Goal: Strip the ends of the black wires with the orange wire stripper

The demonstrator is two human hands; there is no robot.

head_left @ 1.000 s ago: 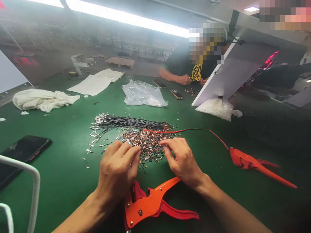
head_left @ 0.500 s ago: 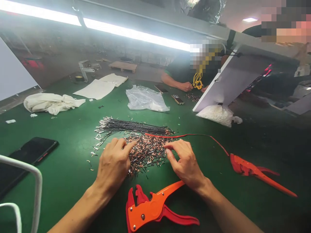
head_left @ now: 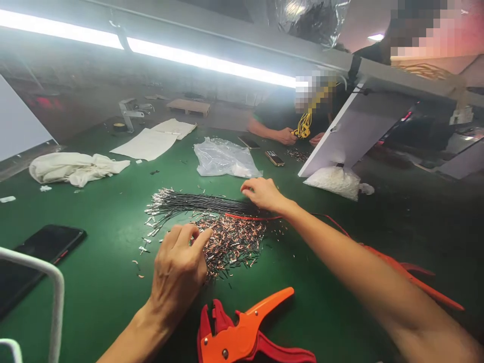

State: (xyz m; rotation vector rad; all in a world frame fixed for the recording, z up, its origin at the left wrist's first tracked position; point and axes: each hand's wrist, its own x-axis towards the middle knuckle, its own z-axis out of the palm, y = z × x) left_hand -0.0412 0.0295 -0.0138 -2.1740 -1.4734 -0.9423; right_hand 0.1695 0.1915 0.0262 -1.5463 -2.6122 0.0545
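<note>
A pile of small copper-tipped wire bits [head_left: 230, 241] lies on the green table [head_left: 94, 282]. Behind it lies a bundle of black wires [head_left: 196, 201] with a red wire [head_left: 249, 217] at its right end. My left hand [head_left: 179, 269] rests at the pile's left edge, thumb and forefinger pinched at some bits. My right hand [head_left: 262, 194] is stretched forward onto the right end of the black bundle, fingers curled on the wires. An orange wire stripper [head_left: 242, 333] lies near me, between my arms.
A second orange stripper [head_left: 419, 285] lies right, partly behind my forearm. A black phone [head_left: 41, 249] and white frame [head_left: 45, 282] are at left. Further back lie a white cloth [head_left: 73, 167], papers [head_left: 151, 141], clear bags [head_left: 223, 159], white board [head_left: 351, 126]. Another person [head_left: 287, 118] works opposite.
My right hand has left the pile of bits and reached forward to the right end of the black wire bundle. My left hand stays at the pile.
</note>
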